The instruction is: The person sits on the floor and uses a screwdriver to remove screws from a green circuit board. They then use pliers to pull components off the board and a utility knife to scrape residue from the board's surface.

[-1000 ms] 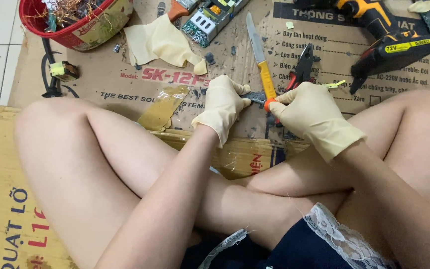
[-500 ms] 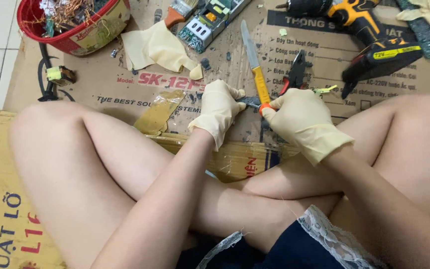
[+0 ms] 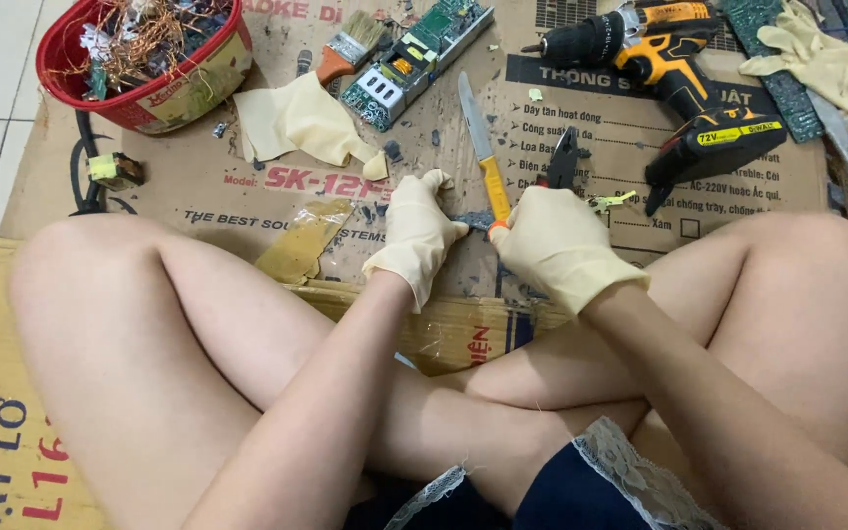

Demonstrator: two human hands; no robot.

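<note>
Both hands gloved in pale yellow rubber, meeting at centre frame above crossed bare legs.

Right hand (image 3: 563, 245): clenched around a tool handle; black plier jaws (image 3: 563, 162) stick out above the knuckles, just beside the knife. What the pliers bite on is hidden behind the glove.

Left hand (image 3: 418, 234): fingers curled, pinching a small dark grey piece (image 3: 473, 221) that lies between the two hands, touching the knife's handle end. Piece too small to identify.

Knife (image 3: 484, 157): yellow handle, bare steel blade, lying on the cardboard sheet (image 3: 247, 196) and pointing toward the upper middle of the frame; its handle end is at the right hand's thumb.

Outward, upper middle: a green circuit board in a metal case (image 3: 414, 59), with a paintbrush (image 3: 345, 49) just left of it. A loose pale glove (image 3: 301, 123) lies flat below the brush.

Upper left: red basket (image 3: 164, 93) filled with tangled copper wire and scraps. Below it, at left edge, a small yellow-taped part (image 3: 115, 169) beside a black cable.

Upper right: yellow-and-black cordless drill (image 3: 684, 83), chuck pointing left. Further right, a heap of pale gloves (image 3: 836, 64) at the frame edge.

Dark flecks of debris scattered over the cardboard around the knife.
</note>
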